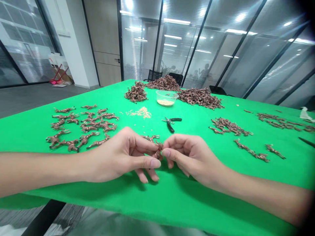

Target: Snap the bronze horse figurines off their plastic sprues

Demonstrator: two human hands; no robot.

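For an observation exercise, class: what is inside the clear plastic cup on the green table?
The clear plastic cup holds a shallow layer of pale tan grains. Whatever lies beneath them cannot be seen.

Glossy plastic on matt cloth
Moulded brown plastic figures shine against the smooth, matt green cloth; the cup is clear plastic, the pliers metal with black grips.
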